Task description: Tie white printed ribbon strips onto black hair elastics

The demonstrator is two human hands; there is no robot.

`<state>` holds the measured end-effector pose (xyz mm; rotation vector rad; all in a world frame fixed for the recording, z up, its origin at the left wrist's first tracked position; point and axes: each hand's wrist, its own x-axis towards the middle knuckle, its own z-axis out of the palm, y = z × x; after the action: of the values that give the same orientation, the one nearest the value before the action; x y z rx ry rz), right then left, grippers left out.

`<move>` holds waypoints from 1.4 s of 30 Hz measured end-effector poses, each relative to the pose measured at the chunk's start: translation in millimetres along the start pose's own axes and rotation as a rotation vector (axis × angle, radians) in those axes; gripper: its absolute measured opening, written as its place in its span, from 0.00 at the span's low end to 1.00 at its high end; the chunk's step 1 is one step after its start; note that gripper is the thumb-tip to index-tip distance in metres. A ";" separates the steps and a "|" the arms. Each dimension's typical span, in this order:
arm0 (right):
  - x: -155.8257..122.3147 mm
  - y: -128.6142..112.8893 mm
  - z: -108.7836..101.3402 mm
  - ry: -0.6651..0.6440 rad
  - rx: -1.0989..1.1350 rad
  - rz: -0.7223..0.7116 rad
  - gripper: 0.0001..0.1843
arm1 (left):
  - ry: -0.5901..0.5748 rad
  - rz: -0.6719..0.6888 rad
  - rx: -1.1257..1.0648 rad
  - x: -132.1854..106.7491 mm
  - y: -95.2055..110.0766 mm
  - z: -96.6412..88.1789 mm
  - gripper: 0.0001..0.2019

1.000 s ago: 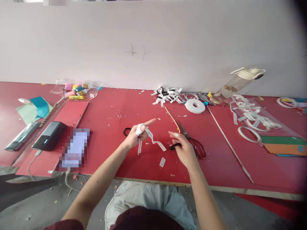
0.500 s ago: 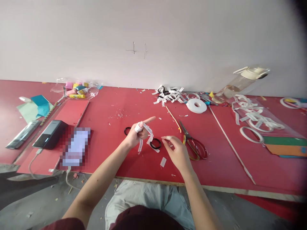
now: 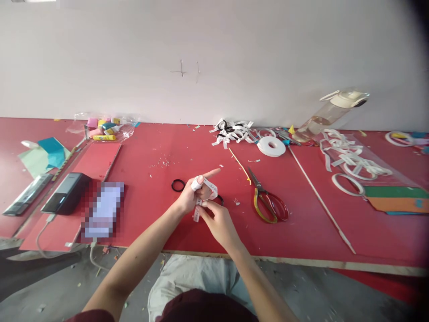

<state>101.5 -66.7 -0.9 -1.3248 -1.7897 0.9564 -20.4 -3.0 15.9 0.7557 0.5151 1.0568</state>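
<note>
My left hand is closed on a printed white ribbon, index finger stretched out, with a white band around one of its digits. The ribbon loops out from this hand and its tail hangs below. My right hand is closed in a pinch on the ribbon's lower part, touching the left hand. On the red table a black ring, like a hair tie, lies left of my hands. A second black ring shows partly behind my right hand. Scissors with red and yellow handles lie to the right.
Behind are a pile of white ribbons and black rings, a white ribbon roll and a tilted bottle. White bands lie at right. A phone and a dark box stand at left, both cabled.
My right hand has moved left from beside the black ring to my left hand and now pinches the ribbon. The right-hand black ring is now mostly covered. The view has shifted slightly.
</note>
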 end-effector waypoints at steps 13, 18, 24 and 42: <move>-14.0 2.4 -21.1 -0.212 0.003 0.113 0.19 | -0.074 -0.050 -0.214 -0.4 10.3 0.8 0.31; -17.3 0.7 -32.0 -0.256 -0.129 0.119 0.17 | -0.054 -0.067 -0.173 -2.1 10.8 1.7 0.32; -17.5 5.9 -42.2 -0.250 -0.162 0.112 0.16 | -0.043 -0.039 0.089 -1.8 4.8 -1.5 0.32; 4.7 8.7 -39.4 0.338 -0.176 -0.228 0.13 | -0.231 -0.020 0.847 -1.7 3.3 -3.6 0.36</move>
<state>138.3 -54.4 11.0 -1.2672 -1.7398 0.4305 -25.6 -2.6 16.1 1.5904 0.7756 0.6931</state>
